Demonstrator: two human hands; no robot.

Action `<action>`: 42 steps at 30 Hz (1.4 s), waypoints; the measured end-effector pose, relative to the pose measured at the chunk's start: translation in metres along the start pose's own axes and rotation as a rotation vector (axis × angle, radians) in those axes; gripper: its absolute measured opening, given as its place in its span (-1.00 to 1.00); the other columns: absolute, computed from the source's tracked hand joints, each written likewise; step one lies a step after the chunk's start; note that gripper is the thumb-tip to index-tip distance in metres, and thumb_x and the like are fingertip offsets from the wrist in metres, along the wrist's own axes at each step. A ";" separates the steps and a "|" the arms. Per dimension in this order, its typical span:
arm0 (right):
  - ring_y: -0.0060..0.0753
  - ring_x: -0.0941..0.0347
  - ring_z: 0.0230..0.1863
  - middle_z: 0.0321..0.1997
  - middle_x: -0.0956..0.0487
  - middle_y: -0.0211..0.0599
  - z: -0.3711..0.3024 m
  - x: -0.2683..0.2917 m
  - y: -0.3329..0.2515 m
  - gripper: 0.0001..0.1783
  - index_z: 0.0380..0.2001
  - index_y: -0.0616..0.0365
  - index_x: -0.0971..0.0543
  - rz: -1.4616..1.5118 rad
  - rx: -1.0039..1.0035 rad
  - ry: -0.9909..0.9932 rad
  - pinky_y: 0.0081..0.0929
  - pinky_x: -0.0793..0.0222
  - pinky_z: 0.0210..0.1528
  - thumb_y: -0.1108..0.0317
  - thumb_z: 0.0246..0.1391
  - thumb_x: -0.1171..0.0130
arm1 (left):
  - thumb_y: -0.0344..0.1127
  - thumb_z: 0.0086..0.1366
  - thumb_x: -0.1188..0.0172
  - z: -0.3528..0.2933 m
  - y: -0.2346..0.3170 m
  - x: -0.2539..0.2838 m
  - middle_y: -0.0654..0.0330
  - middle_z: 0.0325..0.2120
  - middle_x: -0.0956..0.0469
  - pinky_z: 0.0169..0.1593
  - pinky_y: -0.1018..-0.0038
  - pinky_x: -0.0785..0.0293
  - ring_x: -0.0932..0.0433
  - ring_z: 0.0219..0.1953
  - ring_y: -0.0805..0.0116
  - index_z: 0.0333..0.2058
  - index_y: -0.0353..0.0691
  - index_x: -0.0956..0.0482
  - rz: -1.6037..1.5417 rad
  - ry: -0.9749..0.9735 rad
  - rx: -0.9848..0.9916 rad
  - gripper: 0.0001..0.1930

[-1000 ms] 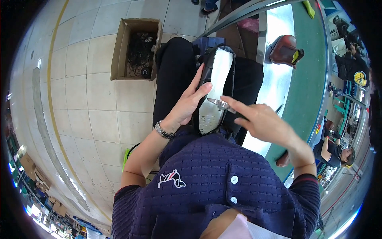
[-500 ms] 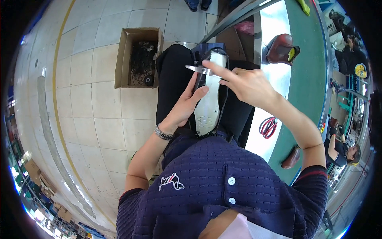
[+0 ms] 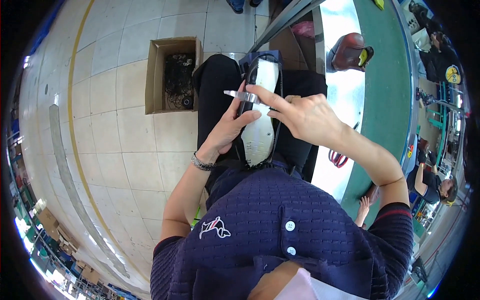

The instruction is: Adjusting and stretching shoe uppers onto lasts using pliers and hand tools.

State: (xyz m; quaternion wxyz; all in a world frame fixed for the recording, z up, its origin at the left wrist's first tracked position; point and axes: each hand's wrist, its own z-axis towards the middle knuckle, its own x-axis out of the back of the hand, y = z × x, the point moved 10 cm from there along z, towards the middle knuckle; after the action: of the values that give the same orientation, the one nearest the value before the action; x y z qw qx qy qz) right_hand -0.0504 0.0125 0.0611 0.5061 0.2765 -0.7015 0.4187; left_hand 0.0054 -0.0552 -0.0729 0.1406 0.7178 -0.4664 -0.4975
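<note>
A dark shoe upper with a white sole-side board (image 3: 258,134) lies bottom up across my lap, its narrow end toward my belly. My left hand (image 3: 223,132) wraps its left side, the thumb pressed on the white board. My right hand (image 3: 316,118) grips a knife with a shiny metal blade (image 3: 241,95); its handle is mostly hidden in the fingers. The blade lies across the shoe's far part, its tip past the left edge. My right index finger stretches along the blade.
An open cardboard box (image 3: 149,82) with dark scraps stands on the floor at left. On the bench with a green belt (image 3: 382,95) at right are a brown shoe (image 3: 348,52) and red-handled pliers (image 3: 337,159). Another person's hand (image 3: 364,209) is by the belt's near end.
My right hand and the knife have moved slightly toward me and to the left. Another person's hand has appeared at the brown shoe at the lower right.
</note>
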 end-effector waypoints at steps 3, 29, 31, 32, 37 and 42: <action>-0.23 -0.46 -0.76 -0.74 -0.49 -0.24 0.000 -0.016 0.004 -0.27 0.40 -0.32 -0.06 -0.130 -0.037 -0.168 -0.34 -0.32 -0.73 0.22 0.21 -0.08 | -0.35 0.22 -0.29 -0.001 0.002 -0.001 0.21 0.27 -0.19 0.29 0.42 -0.15 -0.23 0.25 0.41 0.43 0.06 0.23 -0.044 -0.028 -0.036 -0.02; -0.21 -0.54 -0.42 -0.29 -0.51 0.09 -0.034 -0.036 -0.029 -0.09 0.32 -0.80 -0.12 -0.203 0.100 -0.244 -0.45 -0.53 -0.53 0.51 0.06 -0.08 | 0.09 0.39 0.01 -0.029 -0.026 -0.013 0.19 0.38 0.00 0.39 0.30 0.04 -0.03 0.39 0.28 0.42 0.10 0.17 -0.353 -0.028 -0.100 -0.24; -0.29 -0.51 -0.46 -0.35 -0.49 -0.01 -0.035 -0.034 -0.027 -0.03 0.31 -0.83 -0.12 -0.187 0.121 -0.178 -0.44 -0.52 -0.59 0.54 -0.01 -0.11 | 0.09 0.39 0.02 -0.031 -0.027 -0.011 0.17 0.38 -0.01 0.39 0.30 0.04 -0.03 0.38 0.28 0.42 0.07 0.15 -0.316 0.011 -0.103 -0.24; -0.30 -0.52 -0.49 -0.39 -0.50 -0.05 -0.035 -0.031 -0.029 -0.05 0.31 -0.81 -0.13 -0.206 0.150 -0.146 -0.45 -0.49 -0.61 0.52 0.00 -0.12 | 0.05 0.41 0.01 -0.031 -0.029 -0.008 0.15 0.37 -0.04 0.37 0.31 0.01 -0.07 0.37 0.29 0.42 0.04 0.14 -0.297 0.043 -0.121 -0.26; -0.32 -0.56 -0.57 -0.56 -0.55 -0.14 -0.024 -0.012 -0.035 -0.14 0.36 -0.57 -0.14 -0.067 0.096 -0.520 -0.45 -0.52 -0.53 0.53 0.06 -0.04 | -0.21 0.43 0.00 -0.032 -0.027 0.000 0.11 0.26 -0.23 0.29 0.42 -0.17 -0.25 0.26 0.37 0.40 -0.12 0.09 -0.181 0.148 -0.248 -0.33; -0.43 -0.49 -0.73 -0.76 -0.45 -0.30 0.001 0.003 -0.044 -0.15 0.39 -0.36 -0.14 -0.118 0.151 -0.121 -0.49 -0.41 -0.65 0.53 0.03 -0.04 | -0.33 0.37 -0.09 -0.029 -0.054 0.011 0.21 0.16 -0.33 0.21 0.43 -0.28 -0.35 0.15 0.43 0.41 -0.06 0.11 -0.197 0.150 -0.083 -0.26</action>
State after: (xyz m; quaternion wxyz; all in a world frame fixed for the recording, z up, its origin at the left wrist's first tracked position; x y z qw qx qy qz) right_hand -0.0158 -0.0099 0.0777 0.4645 0.3793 -0.6797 0.4224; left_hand 0.0593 -0.0432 -0.1017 0.1552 0.7889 -0.3610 -0.4726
